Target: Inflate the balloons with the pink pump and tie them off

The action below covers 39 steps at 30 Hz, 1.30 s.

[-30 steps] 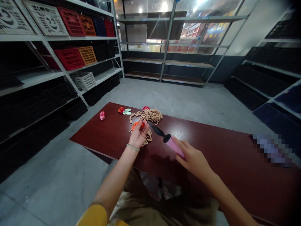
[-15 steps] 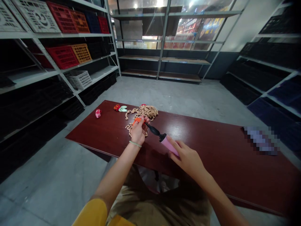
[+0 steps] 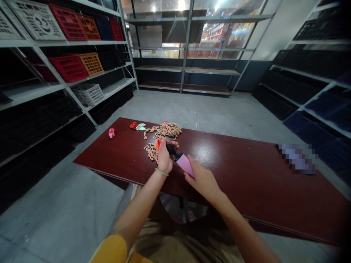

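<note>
My right hand is wrapped round the pink barrel of a hand balloon pump, which points up and left over the table. The pump's black nozzle end runs into my left hand, whose fingers are closed about it. An orange balloon, limp and small, pokes out past the left thumb at the nozzle's tip. Whether it is fully on the nozzle is hidden by the fingers. Just beyond the left hand lies a pile of beige knobbly strands, with a smaller heap nearer to me.
On the dark red table lie a pink crumpled piece, a red-and-yellow bundle and a pale green piece. A blurred-out flat item is at the right. Shelves with crates stand left.
The pump and my right hand have moved left, closer to my left hand. My left hand has turned and now covers more of the black nozzle. The view has shifted slightly.
</note>
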Each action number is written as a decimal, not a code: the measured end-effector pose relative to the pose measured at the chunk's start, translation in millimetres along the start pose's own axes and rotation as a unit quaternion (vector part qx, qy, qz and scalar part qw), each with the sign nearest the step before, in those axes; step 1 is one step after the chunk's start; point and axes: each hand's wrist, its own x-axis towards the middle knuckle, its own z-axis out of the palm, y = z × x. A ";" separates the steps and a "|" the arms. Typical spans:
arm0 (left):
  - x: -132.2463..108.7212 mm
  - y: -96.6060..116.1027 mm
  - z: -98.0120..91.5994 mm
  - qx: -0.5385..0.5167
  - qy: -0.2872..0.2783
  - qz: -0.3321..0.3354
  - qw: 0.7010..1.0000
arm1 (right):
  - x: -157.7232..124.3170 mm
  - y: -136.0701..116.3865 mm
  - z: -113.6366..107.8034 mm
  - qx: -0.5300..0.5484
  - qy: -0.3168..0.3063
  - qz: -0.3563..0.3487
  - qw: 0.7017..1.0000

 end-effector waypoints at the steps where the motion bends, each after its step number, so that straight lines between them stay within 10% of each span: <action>1: -2.3 0.9 1.8 -0.005 -0.005 0.003 1.000 | 1.7 -1.5 2.1 0.013 0.004 0.002 1.000; 8: -12.9 13.2 16.8 0.029 -0.053 0.060 0.996 | 0.3 -7.0 3.7 0.108 0.010 0.008 0.994; 21: 47.9 56.6 6.3 -0.019 0.019 0.091 0.995 | -40.5 31.9 -2.7 -0.033 0.035 0.013 0.999; 32: 12.1 7.2 5.6 0.056 0.001 0.023 0.998 | -8.7 -12.2 2.1 -0.024 0.028 0.057 0.998; 39: 34.6 26.7 -4.0 0.032 0.010 0.001 0.999 | -27.3 0.3 0.2 0.025 -0.004 0.045 0.999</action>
